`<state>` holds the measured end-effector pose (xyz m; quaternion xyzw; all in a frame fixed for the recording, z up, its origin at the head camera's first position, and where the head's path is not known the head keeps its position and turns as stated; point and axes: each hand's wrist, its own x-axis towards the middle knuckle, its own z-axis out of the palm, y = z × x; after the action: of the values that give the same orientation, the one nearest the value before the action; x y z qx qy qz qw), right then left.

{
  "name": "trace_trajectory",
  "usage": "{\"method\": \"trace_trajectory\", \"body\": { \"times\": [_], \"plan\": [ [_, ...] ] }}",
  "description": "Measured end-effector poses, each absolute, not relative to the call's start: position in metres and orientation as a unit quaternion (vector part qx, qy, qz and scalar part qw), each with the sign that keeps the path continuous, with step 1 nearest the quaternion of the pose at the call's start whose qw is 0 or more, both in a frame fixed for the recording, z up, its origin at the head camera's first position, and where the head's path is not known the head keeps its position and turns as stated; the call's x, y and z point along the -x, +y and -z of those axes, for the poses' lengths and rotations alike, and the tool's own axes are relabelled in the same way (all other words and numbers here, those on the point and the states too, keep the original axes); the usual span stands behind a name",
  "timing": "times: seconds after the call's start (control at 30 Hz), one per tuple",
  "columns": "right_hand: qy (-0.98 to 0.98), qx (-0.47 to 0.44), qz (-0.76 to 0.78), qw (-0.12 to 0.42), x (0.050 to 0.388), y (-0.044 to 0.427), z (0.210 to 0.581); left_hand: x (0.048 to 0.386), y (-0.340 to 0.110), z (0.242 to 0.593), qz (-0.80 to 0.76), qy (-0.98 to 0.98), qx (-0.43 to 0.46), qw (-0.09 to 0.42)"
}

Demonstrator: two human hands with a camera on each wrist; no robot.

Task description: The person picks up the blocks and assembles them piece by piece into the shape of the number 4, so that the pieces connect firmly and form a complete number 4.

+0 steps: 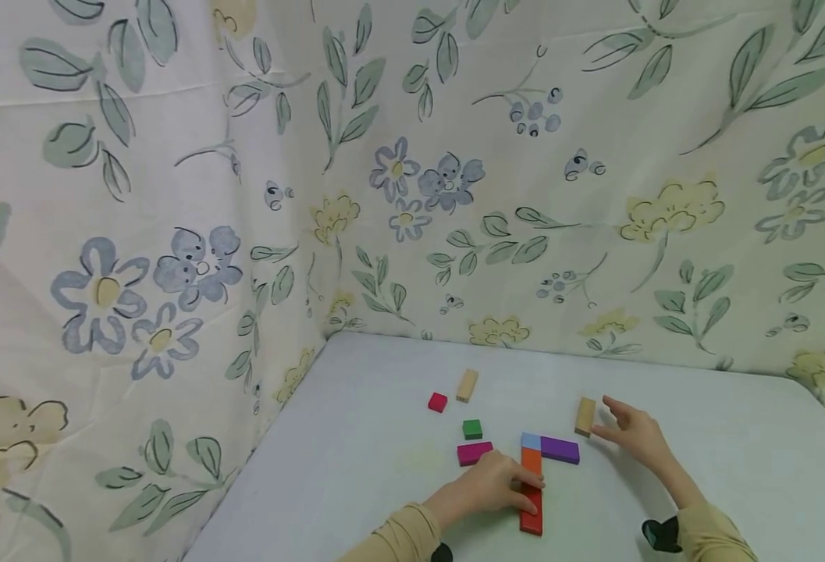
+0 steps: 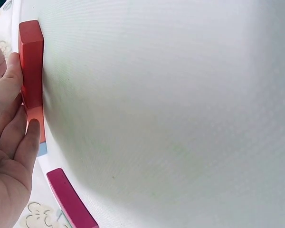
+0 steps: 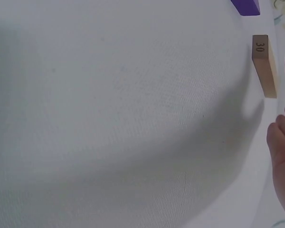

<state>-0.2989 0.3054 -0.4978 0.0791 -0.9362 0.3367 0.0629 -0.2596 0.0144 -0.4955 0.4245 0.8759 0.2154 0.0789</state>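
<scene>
Red block [image 1: 533, 521] ends the row [image 1: 531, 460] at six o'clock; left hand [image 1: 485, 484] rests fingers on it (pinching or not, I cannot tell), probably aligning. Right hand [image 1: 638, 439], fingers spread, should next grip the wooden block [image 1: 584, 416] at its ten o'clock.

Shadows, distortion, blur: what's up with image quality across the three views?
Head: soft light, faint shadow beside the right hand; left wrist: the table edge bows, suggesting wide-angle distortion, while the red block looks reasonably sharp; right wrist: greyer, a broad soft-edged shadow crosses the table, but the sideways 30 on the wooden block stays legible.
</scene>
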Motion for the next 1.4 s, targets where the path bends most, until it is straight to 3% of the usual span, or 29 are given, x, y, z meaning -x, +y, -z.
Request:
{"method": "trace_trajectory", "body": {
  "times": [0.5,1.4],
  "plan": [
    [-0.948,-0.084,-0.305,0.026,0.305,0.307,0.502,0.256,0.019,0.494,-0.222,0.869,-0.435,0.080],
    [-0.944,-0.069,-0.319,0.046,0.302,0.298,0.508,0.259,0.015,0.496,-0.223,0.875,-0.422,0.077]
  ]
}}
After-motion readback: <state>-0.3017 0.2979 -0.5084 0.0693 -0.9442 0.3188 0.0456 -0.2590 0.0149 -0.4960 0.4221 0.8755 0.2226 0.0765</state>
